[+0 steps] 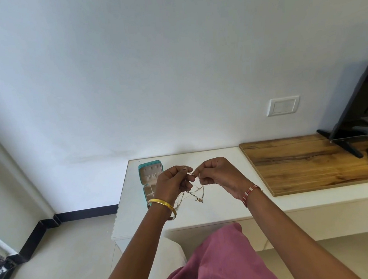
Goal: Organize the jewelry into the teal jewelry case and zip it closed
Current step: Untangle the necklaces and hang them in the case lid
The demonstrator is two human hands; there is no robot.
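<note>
Pink fabric [218,263] is seen nearest the camera, at six o'clock. Above it, a thin gold chain [197,191] is pinched between the curled fingers of the left hand [173,182] and the right hand [219,174], its tangled loops hanging below both hands. The open teal jewelry case [150,177] is set on the white desk [218,209], at nine o'clock just beside the left hand.

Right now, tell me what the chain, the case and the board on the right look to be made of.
Chain: thin gold-toned metal, judging by its fine glinting strands; the actual metal is unclear.
Teal jewelry case: smooth teal shell, possibly faux leather, with a pale, matte, fabric-like lining.
Board: wood or wood-look laminate, brown with dark grain streaks and a matte surface.
</note>
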